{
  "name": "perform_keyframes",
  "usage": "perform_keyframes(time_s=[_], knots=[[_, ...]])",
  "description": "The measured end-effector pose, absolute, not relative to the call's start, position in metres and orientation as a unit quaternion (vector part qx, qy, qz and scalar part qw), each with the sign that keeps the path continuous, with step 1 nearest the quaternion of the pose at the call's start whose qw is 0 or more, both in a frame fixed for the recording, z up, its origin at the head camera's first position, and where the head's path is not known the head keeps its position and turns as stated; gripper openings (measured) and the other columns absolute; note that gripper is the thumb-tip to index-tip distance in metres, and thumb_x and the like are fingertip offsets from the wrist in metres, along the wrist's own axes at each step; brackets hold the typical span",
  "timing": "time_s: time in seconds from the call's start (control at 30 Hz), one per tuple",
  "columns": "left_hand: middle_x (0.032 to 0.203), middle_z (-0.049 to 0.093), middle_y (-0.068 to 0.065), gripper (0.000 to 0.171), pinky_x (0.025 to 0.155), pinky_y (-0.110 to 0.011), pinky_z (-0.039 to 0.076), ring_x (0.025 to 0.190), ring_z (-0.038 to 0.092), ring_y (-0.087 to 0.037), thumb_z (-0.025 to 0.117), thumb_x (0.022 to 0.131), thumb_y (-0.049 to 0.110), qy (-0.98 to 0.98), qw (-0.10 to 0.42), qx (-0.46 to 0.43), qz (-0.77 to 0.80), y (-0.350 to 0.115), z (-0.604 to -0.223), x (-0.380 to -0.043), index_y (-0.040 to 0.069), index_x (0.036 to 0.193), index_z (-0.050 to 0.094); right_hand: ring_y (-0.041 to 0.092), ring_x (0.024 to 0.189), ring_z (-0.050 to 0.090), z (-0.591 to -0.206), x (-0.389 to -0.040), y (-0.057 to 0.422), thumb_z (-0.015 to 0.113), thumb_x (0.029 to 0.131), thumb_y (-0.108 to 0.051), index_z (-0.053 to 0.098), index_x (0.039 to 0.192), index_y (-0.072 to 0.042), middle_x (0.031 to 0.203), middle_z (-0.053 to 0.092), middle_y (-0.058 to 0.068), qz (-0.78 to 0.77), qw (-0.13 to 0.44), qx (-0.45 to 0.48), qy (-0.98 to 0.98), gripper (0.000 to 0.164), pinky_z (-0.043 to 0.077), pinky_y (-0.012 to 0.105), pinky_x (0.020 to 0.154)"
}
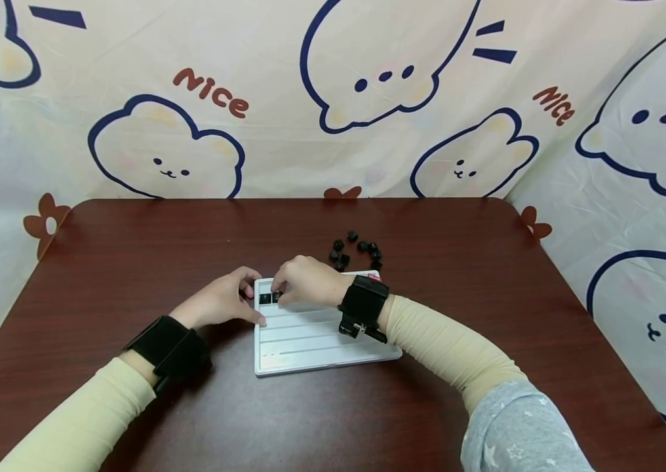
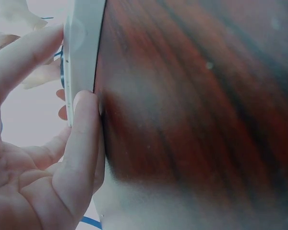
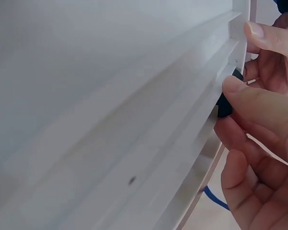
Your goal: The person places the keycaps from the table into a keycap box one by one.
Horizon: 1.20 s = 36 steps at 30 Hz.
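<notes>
A white tray (image 1: 309,341) with long parallel ridges lies on the table. At its upper left, my right hand (image 1: 312,282) pinches a small black keycap-like block (image 3: 224,106) between thumb and fingers, at a groove near the tray's rim. Beside it, another black block (image 1: 265,299) sits in the corner of the top row. My left hand (image 1: 221,301) holds the tray's left edge, the thumb at the side and the curled fingers near the upper corner. In the left wrist view, its fingers (image 2: 86,124) touch the tray's edge (image 2: 84,52).
Several loose black blocks (image 1: 362,246) lie scattered just behind the tray. A red label (image 1: 374,276) marks the tray's upper right corner. The brown table (image 1: 191,229) ends at a printed cloth (image 1: 280,151) behind it.
</notes>
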State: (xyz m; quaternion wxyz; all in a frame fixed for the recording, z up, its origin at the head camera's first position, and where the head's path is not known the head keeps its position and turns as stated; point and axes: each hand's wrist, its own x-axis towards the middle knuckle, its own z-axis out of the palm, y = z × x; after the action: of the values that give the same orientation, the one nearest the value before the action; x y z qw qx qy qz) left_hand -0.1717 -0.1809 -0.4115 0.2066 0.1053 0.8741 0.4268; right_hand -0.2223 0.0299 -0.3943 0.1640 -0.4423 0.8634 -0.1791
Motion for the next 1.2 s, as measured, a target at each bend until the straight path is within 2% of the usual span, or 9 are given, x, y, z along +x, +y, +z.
perform_keyframes(time_s=[0.43, 0.63, 0.97, 1.2], knots=[[0.107, 0.055, -0.016, 0.077, 0.076, -0.035, 0.047, 0.096, 0.054, -0.028, 0.092, 0.076, 0.013, 0.875, 0.206, 0.103, 0.425, -0.1812, -0.4100, -0.1723, -0.005, 0.136, 0.047, 0.015, 0.091, 0.067, -0.3877, -0.2224, 0.0302, 0.081, 0.089, -0.011, 0.078, 0.111, -0.004, 0.104, 0.073, 0.006, -0.183, 0.177, -0.442, 0.860, 0.023, 0.050, 0.019, 0.078], [0.107, 0.056, -0.016, 0.077, 0.076, -0.035, 0.048, 0.095, 0.054, -0.028, 0.091, 0.076, 0.013, 0.874, 0.208, 0.104, 0.427, -0.1813, -0.4097, -0.1728, -0.005, 0.137, 0.047, 0.016, 0.095, 0.067, -0.3893, -0.2224, 0.0306, 0.080, 0.090, -0.011, 0.076, 0.116, -0.003, 0.111, 0.072, 0.008, -0.175, 0.188, -0.434, 0.863, 0.027, 0.050, 0.020, 0.081], [0.106, 0.056, -0.016, 0.076, 0.076, -0.035, 0.048, 0.095, 0.054, -0.028, 0.091, 0.077, 0.013, 0.873, 0.208, 0.105, 0.429, -0.1817, -0.4114, -0.1727, -0.005, 0.136, 0.047, 0.013, 0.090, 0.063, -0.3947, -0.2235, 0.0295, 0.083, 0.087, -0.009, 0.076, 0.112, -0.005, 0.105, 0.073, 0.004, -0.188, 0.169, -0.444, 0.860, 0.027, 0.049, 0.021, 0.079], [0.106, 0.055, -0.016, 0.075, 0.075, -0.034, 0.048, 0.093, 0.054, -0.027, 0.091, 0.077, 0.012, 0.872, 0.208, 0.104, 0.430, -0.1821, -0.4110, -0.1722, -0.004, 0.136, 0.047, 0.012, 0.092, 0.064, -0.3920, -0.2237, 0.0301, 0.080, 0.091, -0.013, 0.077, 0.114, -0.005, 0.107, 0.072, 0.005, -0.178, 0.183, -0.438, 0.862, 0.024, 0.049, 0.022, 0.081]])
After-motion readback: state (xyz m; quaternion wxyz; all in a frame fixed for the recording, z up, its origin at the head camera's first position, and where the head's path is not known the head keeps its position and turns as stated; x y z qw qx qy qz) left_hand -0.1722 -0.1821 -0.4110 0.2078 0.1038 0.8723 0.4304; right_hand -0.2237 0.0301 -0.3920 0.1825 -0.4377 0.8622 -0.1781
